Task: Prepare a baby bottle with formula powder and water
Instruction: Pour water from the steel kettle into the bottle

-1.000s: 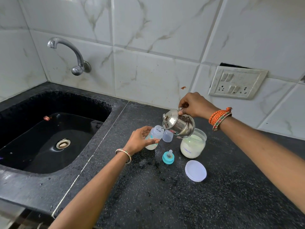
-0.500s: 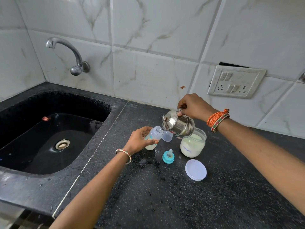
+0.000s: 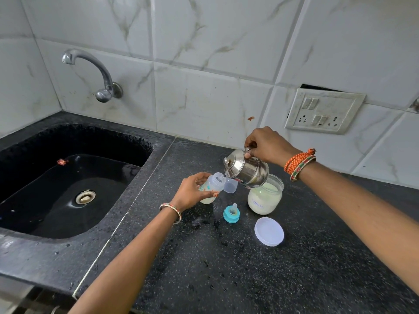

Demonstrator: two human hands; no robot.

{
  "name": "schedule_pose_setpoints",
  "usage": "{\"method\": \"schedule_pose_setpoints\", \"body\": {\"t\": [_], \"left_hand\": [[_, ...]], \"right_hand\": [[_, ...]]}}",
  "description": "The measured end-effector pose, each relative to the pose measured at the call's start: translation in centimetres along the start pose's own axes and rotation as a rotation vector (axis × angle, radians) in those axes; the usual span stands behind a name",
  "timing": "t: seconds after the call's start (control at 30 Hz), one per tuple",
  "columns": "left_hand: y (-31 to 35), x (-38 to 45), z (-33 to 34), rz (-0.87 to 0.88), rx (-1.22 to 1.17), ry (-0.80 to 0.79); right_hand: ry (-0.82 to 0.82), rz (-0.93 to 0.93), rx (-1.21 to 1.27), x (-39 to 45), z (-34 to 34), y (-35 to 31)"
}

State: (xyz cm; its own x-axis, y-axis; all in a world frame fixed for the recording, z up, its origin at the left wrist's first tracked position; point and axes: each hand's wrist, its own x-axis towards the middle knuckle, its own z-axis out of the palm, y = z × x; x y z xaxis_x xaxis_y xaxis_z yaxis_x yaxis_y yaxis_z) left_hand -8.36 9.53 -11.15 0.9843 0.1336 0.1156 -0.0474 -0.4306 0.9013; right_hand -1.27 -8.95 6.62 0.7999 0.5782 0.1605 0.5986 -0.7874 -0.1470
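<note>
My left hand (image 3: 192, 189) grips a clear baby bottle (image 3: 212, 185) tilted toward the right, with pale liquid at its bottom. My right hand (image 3: 267, 145) holds the handle of a small steel kettle (image 3: 247, 169), tipped so its spout meets the bottle's open mouth. Behind the kettle stands an open glass jar (image 3: 265, 198) of whitish formula powder. A teal teat ring (image 3: 231, 214) sits on the black counter (image 3: 249, 268) in front, and the jar's white lid (image 3: 269, 231) lies to its right. A clear bottle cap (image 3: 231, 186) shows just under the kettle.
A black sink (image 3: 68, 189) with a metal drain takes up the left side, with a steel tap (image 3: 99, 75) on the tiled wall above. A switch and socket plate (image 3: 324, 111) is on the wall at the right. Water drops speckle the counter near the bottle.
The kettle stays tipped over the bottle mouth and both hands hold nearly the same pose; the view has shifted only slightly.
</note>
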Motion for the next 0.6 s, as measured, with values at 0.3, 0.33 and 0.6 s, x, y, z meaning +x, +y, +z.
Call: {"method": "schedule_pose_setpoints", "body": {"t": [0.3, 0.33, 0.6], "left_hand": [[-0.4, 0.0, -0.7, -0.091, -0.356, -0.128], [-0.3, 0.1, -0.8, -0.085, -0.350, -0.148], [0.5, 0.5, -1.6, -0.093, -0.443, -0.178]], "right_hand": [[-0.004, 0.126, 0.259, -0.5, -0.3, 1.3], [-0.014, 0.150, 0.307, -0.6, -0.2, 1.5], [-0.038, 0.309, 0.663, -1.0, 0.5, 3.0]]}}
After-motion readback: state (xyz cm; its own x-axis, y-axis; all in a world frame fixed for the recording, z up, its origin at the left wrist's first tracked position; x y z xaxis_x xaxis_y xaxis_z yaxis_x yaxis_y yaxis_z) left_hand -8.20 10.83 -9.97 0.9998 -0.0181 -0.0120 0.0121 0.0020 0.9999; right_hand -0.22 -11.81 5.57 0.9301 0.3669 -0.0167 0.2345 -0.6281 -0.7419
